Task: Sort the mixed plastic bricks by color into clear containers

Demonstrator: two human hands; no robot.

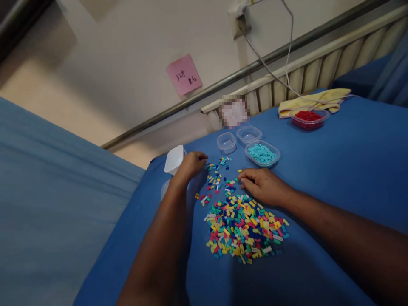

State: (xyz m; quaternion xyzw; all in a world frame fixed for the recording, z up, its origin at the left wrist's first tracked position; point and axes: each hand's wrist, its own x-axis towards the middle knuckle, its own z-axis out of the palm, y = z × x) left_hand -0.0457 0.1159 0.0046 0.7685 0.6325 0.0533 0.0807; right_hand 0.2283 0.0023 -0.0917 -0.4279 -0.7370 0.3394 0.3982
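A loose pile of small multicoloured toy bricks (247,225) lies on the blue sheet, with a scattered trail of bricks reaching away from me. At the trail's far left end, my left hand (193,165) is closed, its fingers curled down over a few bricks; whatever its fingertips hold is hidden. My right hand (263,185) rests at the upper right edge of the pile. Its thumb and index finger are drawn together among loose bricks, and anything between them is too small to make out. Beyond it stands a clear tub of light-blue bricks (262,154).
Two clear plastic tubs, one small (226,143) and one wider (249,135), stand behind the trail. A white container (175,159) sits left of my left hand. At the back right, a tub of red pieces (308,119) stands by a yellow cloth (314,100) and a cable.
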